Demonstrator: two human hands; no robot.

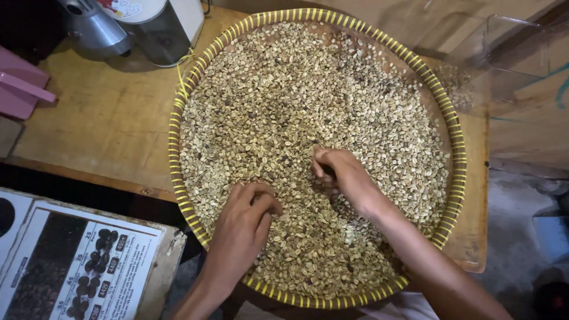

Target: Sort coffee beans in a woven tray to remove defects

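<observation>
A wide round woven tray with a yellow-striped rim [175, 127] lies on a wooden table, filled with a layer of pale green-beige beans [308, 101]. My left hand [243, 228] rests palm down on the beans near the tray's front, fingers curled into the pile. Close to the tray's middle, my right hand [341, 175] has its fingertips pinched together among the beans. Whether a bean sits between the fingertips cannot be made out.
A wooden table [101, 124] carries the tray. A metal and white appliance [136, 26] stands at the back left, a pink object [21, 83] at the far left. A clear plastic container [504, 59] stands at the right. A printed chart of dark beans [77, 266] lies at the lower left.
</observation>
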